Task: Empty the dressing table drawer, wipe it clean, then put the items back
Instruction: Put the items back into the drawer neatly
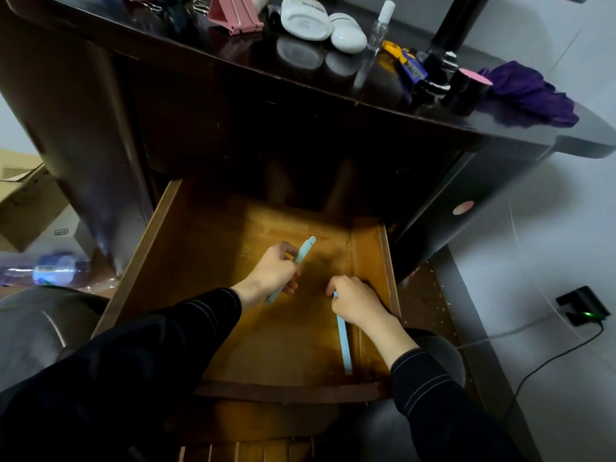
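Wooden drawer (206, 268): an open orange-brown box, lying pulled out under both hands.
Left hand (273, 273): gripping a pale blue plastic pen (305, 250), whose capped end is sticking out beyond the knuckles.
Right hand (355, 303): pinching the far tip of a second pale blue plastic stick (344, 345), which is trailing back beneath the wrist, beside the drawer's right wall.
Bench (233, 51): dark glossy top, sitting beyond both hands, carrying white oval cases (305, 20) and a purple cloth (530, 95).

Dark glossy dressing table top (230, 53) with white cases (305, 18), spray bottle (380, 26), pink clip (233, 11), purple cloth (530, 91).
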A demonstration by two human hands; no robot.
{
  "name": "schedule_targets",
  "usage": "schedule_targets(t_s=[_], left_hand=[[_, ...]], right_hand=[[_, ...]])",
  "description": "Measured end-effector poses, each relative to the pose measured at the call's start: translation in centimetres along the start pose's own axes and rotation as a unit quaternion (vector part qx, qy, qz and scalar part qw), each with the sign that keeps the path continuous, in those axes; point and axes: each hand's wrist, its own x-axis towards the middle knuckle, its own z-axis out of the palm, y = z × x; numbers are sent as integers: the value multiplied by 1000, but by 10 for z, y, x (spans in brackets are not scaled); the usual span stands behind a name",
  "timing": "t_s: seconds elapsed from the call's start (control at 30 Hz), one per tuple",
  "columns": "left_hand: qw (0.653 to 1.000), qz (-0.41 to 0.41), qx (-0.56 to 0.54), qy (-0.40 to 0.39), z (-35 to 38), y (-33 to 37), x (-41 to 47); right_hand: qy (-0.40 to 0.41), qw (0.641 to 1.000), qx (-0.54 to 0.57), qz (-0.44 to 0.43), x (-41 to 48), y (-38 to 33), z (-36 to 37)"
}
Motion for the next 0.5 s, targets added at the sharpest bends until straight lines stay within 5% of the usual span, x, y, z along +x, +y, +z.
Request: schedule_targets(t_s=[0.5], left_hand=[[1000,-3,11,-10,4,-5,2]], right_hand=[[-11,957,-289,1,-10,-20,-8]])
